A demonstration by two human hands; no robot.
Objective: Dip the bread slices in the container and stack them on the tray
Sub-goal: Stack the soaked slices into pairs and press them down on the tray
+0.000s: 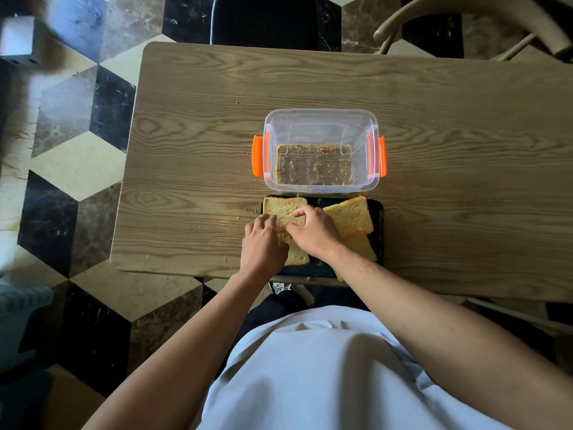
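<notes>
Two hands on the tray, dipping nearly done

Both hands work at the near edge of the desk (192, 144), over the dark tray (379, 231). The left hand (263, 243) lies with fingers spread on the tray's left side, pressing on bread rather than clenched. The right hand (313, 229) reaches across, its fingertips grasping the edge of the top left slice (283, 207), which rests on a lower slice (299, 257). To the right, two more slices (352, 215) overlap on the tray. Just beyond, touching the tray's far rim, stands the clear container (321, 125) with orange clips; only a thin brown layer with shreds (314, 166) covers its floor, and no bread sits inside. Judging from this, every visible slice is already on the tray, and squaring them into one stack seems to be what remains.
</notes>
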